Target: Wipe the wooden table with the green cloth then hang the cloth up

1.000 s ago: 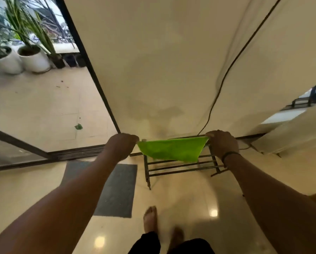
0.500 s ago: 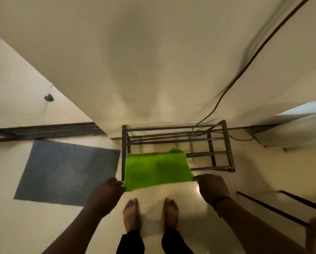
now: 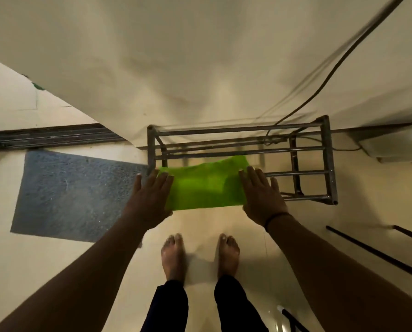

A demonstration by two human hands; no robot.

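1. Head view, looking straight down: metal rack [image 3: 327,161] stands against a cream wall [image 3: 176,56]. It is used as the landmark below.
2. Rack build: thin round bars in a rectangular frame, dull grey steel look, several parallel horizontal rails, upright posts at the corners.
3. Green cloth [image 3: 206,186] is draped over the front rails at the rack's left end. Bright lime colour, fine woven texture, roughly rectangular, back edge wavy, front edge hanging over the rail nearest the person.
4. Left hand [image 3: 150,200] is at the cloth's left edge, fingers straight and spread, palm down, flat on or just over the fabric. No curl, no pinch visible.
5. Right hand [image 3: 260,195] is at the cloth's right edge, with the same posture: fingers extended and relaxed, lying along the cloth's side. A thin dark band sits on that wrist.
6. Cannot tell whether either palm actually presses the cloth or only hovers over it.
7. Grey mat [image 3: 73,192] lies on the floor just left of the rack: rectangular, coarse fuzzy pile, speckled.
8. Floor [image 3: 44,271] in front of the rack is glossy cream tile. Two bare feet [image 3: 173,255] stand on it, toes pointing at the rack, with dark trouser legs above them.
9. Black cable [image 3: 319,94] runs down the wall to the rack's back right corner.
10. Dark door track [image 3: 44,137] runs along the floor left of the rack, behind the mat.
11. Thin dark rods [image 3: 377,252] lie on the floor right of the rack, well apart from it.
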